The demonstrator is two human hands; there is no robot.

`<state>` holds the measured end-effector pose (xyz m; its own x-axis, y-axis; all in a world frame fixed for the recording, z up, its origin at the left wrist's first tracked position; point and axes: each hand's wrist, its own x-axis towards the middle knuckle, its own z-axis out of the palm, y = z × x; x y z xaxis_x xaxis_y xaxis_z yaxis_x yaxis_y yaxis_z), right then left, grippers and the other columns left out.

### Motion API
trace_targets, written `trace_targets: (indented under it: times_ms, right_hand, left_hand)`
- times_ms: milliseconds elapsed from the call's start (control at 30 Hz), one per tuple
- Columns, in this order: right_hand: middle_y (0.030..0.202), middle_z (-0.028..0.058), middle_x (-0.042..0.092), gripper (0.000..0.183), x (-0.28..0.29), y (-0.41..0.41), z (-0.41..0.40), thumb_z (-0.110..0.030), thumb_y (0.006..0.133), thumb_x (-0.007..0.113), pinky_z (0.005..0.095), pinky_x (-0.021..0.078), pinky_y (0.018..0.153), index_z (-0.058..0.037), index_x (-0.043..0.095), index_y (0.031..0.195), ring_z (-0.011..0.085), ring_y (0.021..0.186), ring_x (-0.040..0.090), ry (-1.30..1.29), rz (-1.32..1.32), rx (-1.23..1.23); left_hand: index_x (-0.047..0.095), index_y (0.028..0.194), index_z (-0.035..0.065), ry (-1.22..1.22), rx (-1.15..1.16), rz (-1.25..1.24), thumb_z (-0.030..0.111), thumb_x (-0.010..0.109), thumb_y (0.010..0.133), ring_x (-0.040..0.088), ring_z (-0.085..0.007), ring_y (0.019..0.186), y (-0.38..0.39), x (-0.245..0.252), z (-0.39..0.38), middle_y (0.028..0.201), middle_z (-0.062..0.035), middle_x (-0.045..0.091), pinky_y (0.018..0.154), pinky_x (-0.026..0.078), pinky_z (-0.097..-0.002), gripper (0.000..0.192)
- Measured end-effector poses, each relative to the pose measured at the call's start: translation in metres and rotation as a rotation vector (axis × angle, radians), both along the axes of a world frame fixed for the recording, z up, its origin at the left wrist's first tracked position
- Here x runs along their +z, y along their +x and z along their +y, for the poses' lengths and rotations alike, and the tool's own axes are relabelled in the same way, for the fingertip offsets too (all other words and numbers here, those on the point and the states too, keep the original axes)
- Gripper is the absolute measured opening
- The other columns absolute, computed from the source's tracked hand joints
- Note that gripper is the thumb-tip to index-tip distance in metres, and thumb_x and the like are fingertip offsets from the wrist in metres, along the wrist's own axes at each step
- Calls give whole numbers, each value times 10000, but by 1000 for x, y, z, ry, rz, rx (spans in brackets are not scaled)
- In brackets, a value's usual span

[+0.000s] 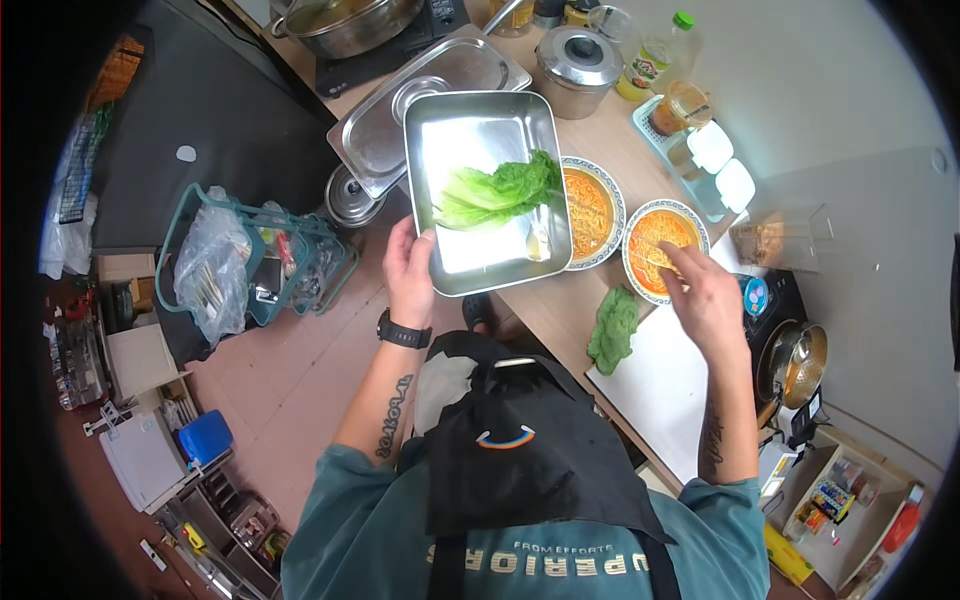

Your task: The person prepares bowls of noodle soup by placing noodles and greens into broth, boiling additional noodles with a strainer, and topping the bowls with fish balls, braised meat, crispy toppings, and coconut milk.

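My left hand (409, 262) grips the near left edge of a rectangular stainless steel tray (457, 135), thumb over the rim. Inside it lie a green lettuce leaf (491, 195) and a small pale piece (538, 238) near the right wall. My right hand (701, 289) is over a bowl with a blue patterned rim (696, 217), fingertips together at the noodles in orange-red broth (660, 232). Whether something is between them is unclear. A second bowl (618, 199) of noodles stands alongside, partly covered by the tray. Another lettuce leaf (613, 330) lies below the bowls.
A white board (652, 390) lies at the counter's near edge. Behind the tray are a larger metal tray (360, 142), a lidded pot (577, 71) and a bottle (660, 56). Pans (795, 360) stand far right. A teal basket rack (259, 262) holds plastic bags at left.
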<state>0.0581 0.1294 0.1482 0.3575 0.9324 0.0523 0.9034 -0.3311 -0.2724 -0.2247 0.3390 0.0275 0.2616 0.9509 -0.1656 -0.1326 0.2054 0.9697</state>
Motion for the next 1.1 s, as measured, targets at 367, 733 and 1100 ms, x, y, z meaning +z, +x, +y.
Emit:
trace_targets:
  times_ms: [367,733,1100]
  right_hand:
    - [778,34,596,261,2,-3,15,-115,836,635,369,503,652,-103,675,1094,216,703,622,112,-196,222]
    - [892,11,589,478,-9,15,17,-123,783,604,335,480,698,-85,625,1259,180,775,567,38,-389,434]
    - [771,70,623,281,27,12,3,-36,801,666,379,512,615,-78,695,1077,261,675,634,112,-119,273]
  left_hand:
    - [527,1284,-35,-149,-61,-73,101,578,973,589,-125,1022,13,10,-17,1142,-92,638,900,470,-269,343]
    - [566,1259,-9,-256,-99,-126,139,563,981,588,-112,1040,20,18,-15,1142,-50,640,925,460,-261,315]
    - [520,1292,-48,-248,-84,-120,134,588,975,600,-131,997,14,12,-12,1104,-85,632,878,485,-266,372]
